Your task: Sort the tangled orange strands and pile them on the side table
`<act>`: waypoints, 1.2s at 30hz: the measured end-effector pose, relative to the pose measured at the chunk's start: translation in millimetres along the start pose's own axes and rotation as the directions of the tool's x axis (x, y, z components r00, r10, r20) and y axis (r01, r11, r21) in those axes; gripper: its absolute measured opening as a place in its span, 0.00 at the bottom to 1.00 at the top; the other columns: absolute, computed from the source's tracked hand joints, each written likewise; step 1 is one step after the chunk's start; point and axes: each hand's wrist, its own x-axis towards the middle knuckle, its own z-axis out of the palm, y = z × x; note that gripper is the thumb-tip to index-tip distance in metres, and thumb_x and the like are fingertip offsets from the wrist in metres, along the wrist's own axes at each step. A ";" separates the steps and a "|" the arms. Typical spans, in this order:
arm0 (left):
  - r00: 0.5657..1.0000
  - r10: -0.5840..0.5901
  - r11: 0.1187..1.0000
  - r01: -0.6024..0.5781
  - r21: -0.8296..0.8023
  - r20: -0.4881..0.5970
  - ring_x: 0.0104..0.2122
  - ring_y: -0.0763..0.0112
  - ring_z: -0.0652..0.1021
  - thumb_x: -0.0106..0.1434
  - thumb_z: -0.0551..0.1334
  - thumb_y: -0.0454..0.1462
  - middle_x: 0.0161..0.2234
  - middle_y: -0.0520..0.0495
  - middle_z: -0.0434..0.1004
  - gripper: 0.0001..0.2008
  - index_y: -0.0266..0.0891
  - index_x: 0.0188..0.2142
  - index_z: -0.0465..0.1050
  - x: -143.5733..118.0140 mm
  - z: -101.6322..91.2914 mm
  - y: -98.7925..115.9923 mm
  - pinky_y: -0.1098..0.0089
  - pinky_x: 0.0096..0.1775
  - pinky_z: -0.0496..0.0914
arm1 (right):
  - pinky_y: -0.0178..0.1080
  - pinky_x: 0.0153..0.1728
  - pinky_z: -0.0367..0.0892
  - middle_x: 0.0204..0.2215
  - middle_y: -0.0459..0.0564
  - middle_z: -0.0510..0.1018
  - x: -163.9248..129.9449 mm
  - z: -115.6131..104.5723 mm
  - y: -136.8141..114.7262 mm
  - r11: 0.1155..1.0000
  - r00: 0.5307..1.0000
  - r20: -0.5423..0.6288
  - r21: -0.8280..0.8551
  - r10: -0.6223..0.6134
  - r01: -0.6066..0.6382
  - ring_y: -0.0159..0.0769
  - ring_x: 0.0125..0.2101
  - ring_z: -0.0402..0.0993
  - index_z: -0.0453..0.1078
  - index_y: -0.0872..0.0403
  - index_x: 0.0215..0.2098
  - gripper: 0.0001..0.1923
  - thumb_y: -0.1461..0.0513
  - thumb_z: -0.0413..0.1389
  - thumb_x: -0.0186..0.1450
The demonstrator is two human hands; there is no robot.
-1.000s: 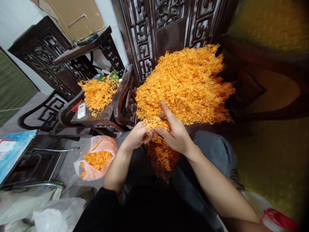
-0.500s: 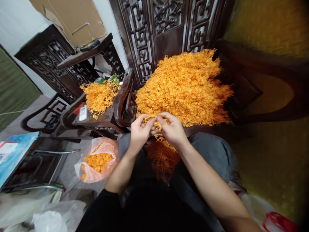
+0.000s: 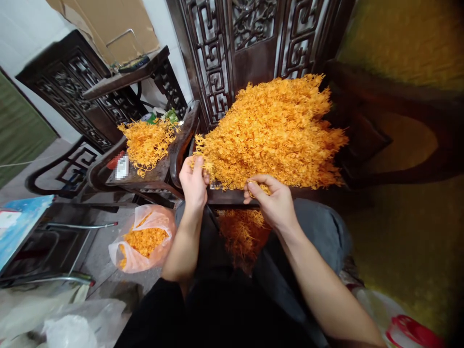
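Observation:
A big heap of orange stringy strands (image 3: 275, 130) lies on a dark wooden chair seat in front of me. My left hand (image 3: 194, 181) grips a small tuft of strands at the heap's left edge, raised beside a carved chair arm (image 3: 183, 142). My right hand (image 3: 273, 200) is closed on another small tuft at the heap's near edge. More orange strands (image 3: 241, 232) hang down between my knees. A smaller pile of strands (image 3: 147, 140) lies on the neighbouring chair to the left.
An orange plastic bag (image 3: 143, 239) holding strands sits on the floor at my left knee. Carved dark wooden panels (image 3: 253, 38) stand behind the heap. White plastic bags (image 3: 72, 324) lie at lower left, and a metal stool frame (image 3: 61, 241) stands on the left.
My hands were together pulling at one tuft in front of the heap. Now they have parted: the left went up and left with a tuft, the right stayed at the near edge.

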 end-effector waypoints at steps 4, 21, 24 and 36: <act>0.995 0.036 0.993 -0.046 0.109 0.092 0.15 0.85 0.62 0.62 0.71 0.46 0.26 0.56 0.72 0.18 0.39 0.32 0.66 -20.7 12.8 -3.0 0.78 0.17 0.54 | 0.37 0.27 0.71 0.40 0.48 0.79 2.0 9.5 -20.7 0.955 0.970 0.166 -0.210 -0.177 0.210 0.26 0.24 0.72 0.79 0.47 0.53 0.13 0.57 0.58 0.73; 0.951 -0.291 0.923 0.308 -0.229 0.106 0.13 0.89 0.56 0.49 0.79 0.39 0.20 0.62 0.59 0.28 0.39 0.28 0.57 -33.5 27.8 1.4 0.80 0.15 0.46 | 0.44 0.40 0.76 0.37 0.53 0.80 4.6 37.8 -19.9 0.472 0.674 0.343 -0.510 -0.655 0.719 0.39 0.39 0.79 0.74 0.51 0.40 0.06 0.68 0.57 0.70; 0.974 -0.227 0.942 0.213 -0.260 -0.022 0.14 0.89 0.54 0.55 0.77 0.38 0.20 0.62 0.58 0.25 0.39 0.29 0.58 -18.7 22.3 -0.9 0.79 0.15 0.46 | 0.40 0.38 0.75 0.37 0.50 0.81 -9.2 31.9 -29.9 0.560 0.712 0.340 -0.448 -0.615 0.697 0.37 0.38 0.80 0.73 0.50 0.41 0.06 0.68 0.58 0.69; 0.890 -0.295 0.932 0.348 -0.100 0.348 0.14 0.88 0.57 0.52 0.78 0.38 0.21 0.59 0.64 0.26 0.39 0.27 0.58 -39.7 19.4 21.1 0.82 0.16 0.48 | 0.37 0.31 0.69 0.28 0.46 0.75 57.6 17.3 -59.9 0.891 0.932 0.042 -0.283 -0.359 0.355 0.31 0.27 0.71 0.75 0.52 0.33 0.14 0.51 0.61 0.69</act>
